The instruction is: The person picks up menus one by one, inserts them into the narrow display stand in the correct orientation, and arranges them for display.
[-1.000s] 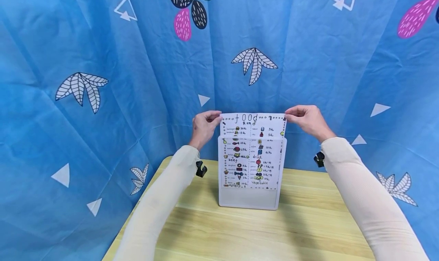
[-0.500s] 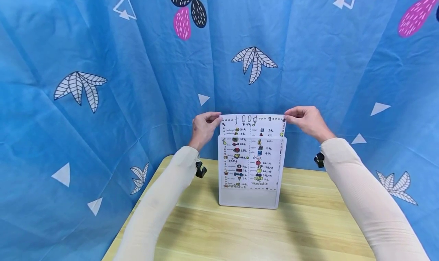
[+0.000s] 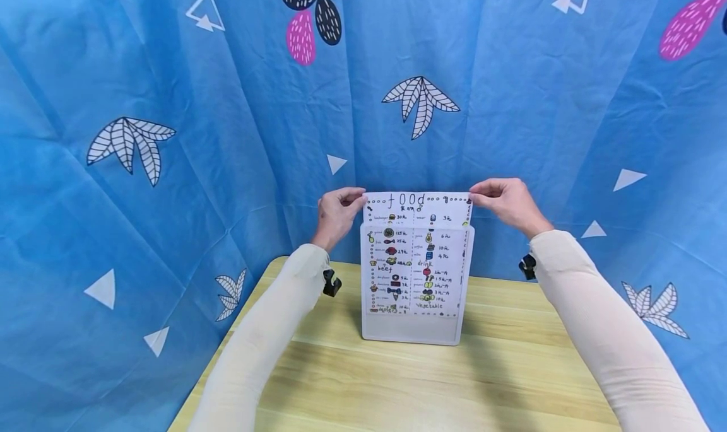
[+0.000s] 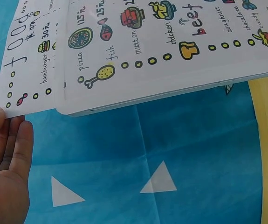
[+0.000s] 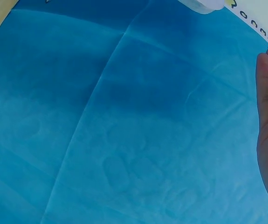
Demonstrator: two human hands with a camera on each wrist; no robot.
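Centrally in the head view, we pinch the food menu sheet [image 3: 418,206] by its top corners, left hand [image 3: 335,215] and right hand [image 3: 507,202] level, its long axis upright, lower part inside the clear stand [image 3: 417,328] on the table [image 3: 397,381].

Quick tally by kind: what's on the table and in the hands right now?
Hand-drawn food menu sheet: 1, pinched at its top corners by the left hand and the right hand
Clear plastic holder: 1, upright on the wooden table, with the sheet partly inside
Hands: 2
Total: 4
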